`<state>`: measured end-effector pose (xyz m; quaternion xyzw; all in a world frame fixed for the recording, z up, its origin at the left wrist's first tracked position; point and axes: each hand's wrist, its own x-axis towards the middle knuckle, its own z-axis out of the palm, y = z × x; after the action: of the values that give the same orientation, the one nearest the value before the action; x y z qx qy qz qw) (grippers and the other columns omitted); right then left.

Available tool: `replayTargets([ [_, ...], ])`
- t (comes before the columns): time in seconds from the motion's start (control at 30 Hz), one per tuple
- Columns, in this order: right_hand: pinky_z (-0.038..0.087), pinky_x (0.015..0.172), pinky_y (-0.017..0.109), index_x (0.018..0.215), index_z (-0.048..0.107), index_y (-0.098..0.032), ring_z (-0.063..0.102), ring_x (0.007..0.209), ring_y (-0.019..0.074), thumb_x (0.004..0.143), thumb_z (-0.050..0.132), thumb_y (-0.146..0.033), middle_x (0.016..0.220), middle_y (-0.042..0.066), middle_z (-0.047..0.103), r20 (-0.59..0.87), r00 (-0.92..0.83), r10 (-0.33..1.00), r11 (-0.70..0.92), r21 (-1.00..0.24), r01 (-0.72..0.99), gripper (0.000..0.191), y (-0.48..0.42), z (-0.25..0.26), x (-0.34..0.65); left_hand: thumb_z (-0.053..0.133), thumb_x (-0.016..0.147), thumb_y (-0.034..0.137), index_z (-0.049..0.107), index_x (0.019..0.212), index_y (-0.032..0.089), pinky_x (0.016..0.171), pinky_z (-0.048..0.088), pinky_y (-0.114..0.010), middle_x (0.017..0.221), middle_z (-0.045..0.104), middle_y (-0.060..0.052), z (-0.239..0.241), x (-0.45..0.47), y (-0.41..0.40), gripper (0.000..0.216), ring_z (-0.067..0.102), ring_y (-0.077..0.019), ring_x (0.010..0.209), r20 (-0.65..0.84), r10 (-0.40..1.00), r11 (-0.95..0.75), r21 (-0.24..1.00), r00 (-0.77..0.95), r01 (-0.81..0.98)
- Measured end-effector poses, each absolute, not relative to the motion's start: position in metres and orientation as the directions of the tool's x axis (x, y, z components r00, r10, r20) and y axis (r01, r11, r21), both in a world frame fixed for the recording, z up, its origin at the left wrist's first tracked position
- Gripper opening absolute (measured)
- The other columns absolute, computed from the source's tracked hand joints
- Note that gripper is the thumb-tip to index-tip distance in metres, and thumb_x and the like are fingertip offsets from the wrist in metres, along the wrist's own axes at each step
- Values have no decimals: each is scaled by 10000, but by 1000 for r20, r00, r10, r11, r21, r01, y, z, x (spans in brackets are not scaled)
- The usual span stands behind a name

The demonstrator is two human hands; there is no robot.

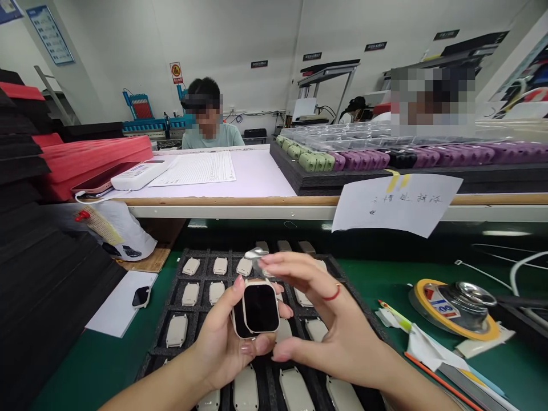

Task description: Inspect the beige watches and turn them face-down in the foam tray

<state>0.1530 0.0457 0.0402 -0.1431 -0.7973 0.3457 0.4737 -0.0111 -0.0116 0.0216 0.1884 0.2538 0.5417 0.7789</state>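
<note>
My left hand [226, 331] is closed around a square smartwatch body [261, 308] with a pale frame and a black screen facing me. A second dark-faced watch body [238, 322] shows partly behind it, in the same grip. To the right, my right hand [321, 314] is held with thumb and fingers wide apart, a red cord on its wrist. A small shiny piece [256, 253], perhaps clear film, is at its fingertips; I cannot tell whether it is held. Beneath both hands lies a black foam tray [201, 302] with pale watch bodies in its compartments.
At left, another watch [141, 297] rests on white paper [122, 302] beside stacked black foam [55, 297]. A yellow-rimmed round dispenser [454, 308] and pens [440, 377] lie at right. Ahead, a raised shelf [257, 211] carries papers and trays of coloured cases; a person [209, 131] sits beyond.
</note>
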Motion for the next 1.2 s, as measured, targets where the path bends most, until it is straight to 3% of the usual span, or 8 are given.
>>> replayTargets([
  [0.27,512,1030,426,1283,566,-280,574,1236,278,751,826,-304,1289,104,597,629,-577,522,740,-670,-61,593,44,38,151,667,806,537,705,937,127,410,294,-157,776,706,-73,24,-10,-13,432,495,-49,428,-132,945,315,618,300,-720],
  [0.4,537,1020,439,1315,543,-269,589,1236,263,871,676,-176,1282,101,629,716,-419,558,745,-655,-128,472,44,38,156,626,843,540,704,953,131,407,253,-159,784,699,-75,22,-11,-13,431,486,-42,421,-79,947,290,620,310,-729],
  [0.47,590,953,382,1195,625,-271,674,1104,223,864,616,-49,1136,65,709,805,-315,502,833,-548,-72,399,43,40,160,617,850,547,706,944,133,407,242,-160,780,691,-71,21,-11,-13,434,498,-44,423,-73,948,287,620,311,-730],
  [0.57,643,836,324,1157,652,-247,729,983,215,782,608,29,1063,60,751,879,-370,303,951,-306,51,468,40,45,167,632,837,555,706,916,140,401,224,-160,732,670,-50,20,-11,-13,429,516,-53,425,-89,948,293,616,306,-731],
  [0.67,658,798,358,1262,584,-255,736,993,241,759,571,31,1130,72,742,875,-388,290,957,-269,110,578,37,49,170,634,835,556,700,917,144,410,232,-164,726,666,-43,21,-11,-12,425,507,-51,420,-109,950,296,616,293,-730],
  [0.83,665,751,308,1202,633,-290,767,876,216,818,638,2,988,24,787,866,-404,293,956,-263,129,483,39,50,174,635,833,554,677,898,137,411,220,-170,712,650,-41,22,-11,-11,424,475,-47,415,-124,951,295,624,282,-723],
  [1.03,582,965,327,1265,633,-320,722,1012,204,950,576,-143,1091,-13,765,751,-590,297,943,-328,58,366,33,40,174,710,765,559,683,880,135,398,205,-138,695,609,-11,21,-10,-11,440,419,-16,413,-185,944,330,586,274,-740],
  [1.2,537,999,280,1310,601,-263,687,1054,174,972,527,-163,1087,-9,766,764,-623,167,980,-200,16,360,37,35,168,733,740,565,686,892,131,386,208,-124,714,588,-8,21,-11,-11,462,418,-15,446,-220,938,348,582,269,-735],
])
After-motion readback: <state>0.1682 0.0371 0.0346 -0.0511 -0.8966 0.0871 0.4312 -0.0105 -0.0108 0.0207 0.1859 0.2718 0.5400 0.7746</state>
